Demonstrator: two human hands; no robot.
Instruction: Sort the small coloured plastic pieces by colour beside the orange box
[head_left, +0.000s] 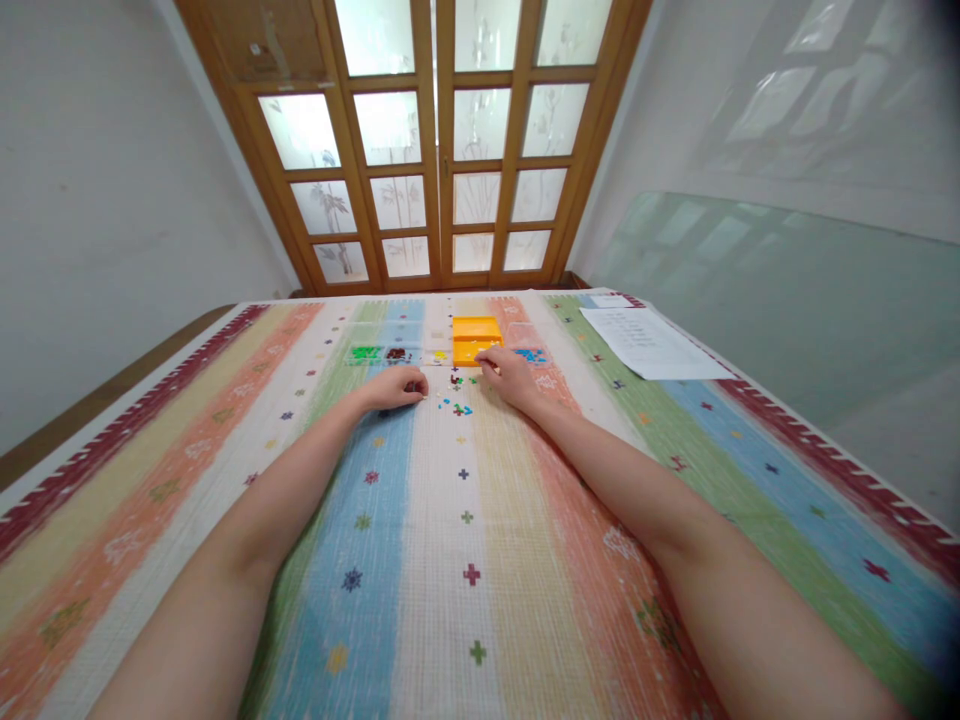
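My left hand (pixel 396 388) rests on the cloth left of the small loose pieces, its fingers curled into a pinch. A tiny pale speck shows at its fingertips, too small to name. Over the front right corner of an open orange box (pixel 477 327) is my right hand (pixel 508 374), thumb and fingers pinched together. Whatever it holds is too small to make out. Small loose pieces (pixel 458 409) in blue, green, red and white lie scattered between the hands. Behind them are clear boxes with green pieces (pixel 366 353), dark brown pieces (pixel 397 354), yellow pieces (pixel 439 356) and blue pieces (pixel 531 355).
A striped, patterned tablecloth (pixel 442 560) covers the table. White paper sheets (pixel 651 343) with printed lines lie at the right. Beyond the far edge stand wooden doors with glass panes (pixel 439 180). A pale green glass panel (pixel 780 290) is along the right wall.
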